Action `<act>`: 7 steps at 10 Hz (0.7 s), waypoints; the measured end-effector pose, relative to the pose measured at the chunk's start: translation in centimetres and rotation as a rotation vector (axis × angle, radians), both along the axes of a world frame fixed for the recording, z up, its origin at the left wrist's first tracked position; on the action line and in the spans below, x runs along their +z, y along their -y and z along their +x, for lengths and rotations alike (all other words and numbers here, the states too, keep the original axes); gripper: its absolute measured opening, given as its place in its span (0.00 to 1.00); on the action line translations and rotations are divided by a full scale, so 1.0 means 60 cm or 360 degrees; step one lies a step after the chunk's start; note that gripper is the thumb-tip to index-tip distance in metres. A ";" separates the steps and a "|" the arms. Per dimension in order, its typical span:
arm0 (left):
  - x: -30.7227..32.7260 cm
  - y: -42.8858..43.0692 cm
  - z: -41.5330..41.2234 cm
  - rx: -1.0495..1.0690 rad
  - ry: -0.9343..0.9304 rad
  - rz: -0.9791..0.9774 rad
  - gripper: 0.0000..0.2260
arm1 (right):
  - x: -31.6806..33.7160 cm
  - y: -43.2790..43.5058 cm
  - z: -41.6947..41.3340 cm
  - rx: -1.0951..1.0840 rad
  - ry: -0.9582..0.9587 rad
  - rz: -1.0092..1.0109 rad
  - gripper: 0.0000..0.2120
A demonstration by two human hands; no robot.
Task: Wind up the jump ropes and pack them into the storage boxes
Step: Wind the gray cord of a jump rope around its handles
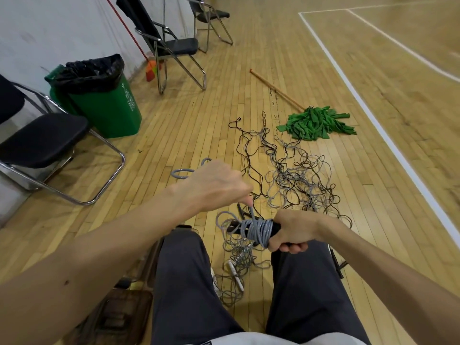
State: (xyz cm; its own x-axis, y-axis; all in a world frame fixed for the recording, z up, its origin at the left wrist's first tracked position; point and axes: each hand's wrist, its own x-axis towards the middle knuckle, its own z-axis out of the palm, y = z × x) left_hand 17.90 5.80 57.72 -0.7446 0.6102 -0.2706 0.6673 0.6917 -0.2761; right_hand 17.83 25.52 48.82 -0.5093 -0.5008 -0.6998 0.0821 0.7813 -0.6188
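Sits above a wooden floor (199,108), knees in dark trousers either side of the work. Grips black handles (275,226) in the right hand (293,231), fingers (292,247) clenched round them, held level over the gap between the knees. Grey jump rope (258,231) wound round those handles in a thick band of close turns, faintly speckled, with a black end poking out on the left side. Pinches one strand of it with the left hand (214,185) — fingers (247,201) closed on the cord just above the winding, drawn taut and nearly upright. Loose grey loops trailing from the winding down to the floor between the feet, beside a white handle (235,270). Just beyond the hands, spread on the boards, a tangle of grey and dark ropes (298,180) — thin, kinked, crossing one another. Farther off: a green mop (316,124), a green bin (109,108), a folding chair (42,140).
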 end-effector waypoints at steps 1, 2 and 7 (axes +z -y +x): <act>-0.005 0.002 -0.002 -0.0026 -0.0031 0.0046 0.15 | 0.012 0.004 0.012 0.0117 0.0012 -0.0016 0.07; -0.013 0.008 -0.018 -0.0216 -0.0273 -0.0010 0.26 | 0.035 0.012 0.027 0.0239 0.0040 -0.0092 0.11; -0.070 0.039 -0.023 0.0338 -0.0093 0.0736 0.43 | 0.090 0.005 0.055 0.0364 0.0215 -0.0806 0.17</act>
State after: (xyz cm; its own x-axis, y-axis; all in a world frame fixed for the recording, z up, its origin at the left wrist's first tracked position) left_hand 16.53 3.49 53.52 -0.8709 0.4901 0.0378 0.4915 0.8689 0.0584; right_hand 21.13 25.22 54.20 -0.2711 -0.8776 -0.3954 0.0503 0.3974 -0.9163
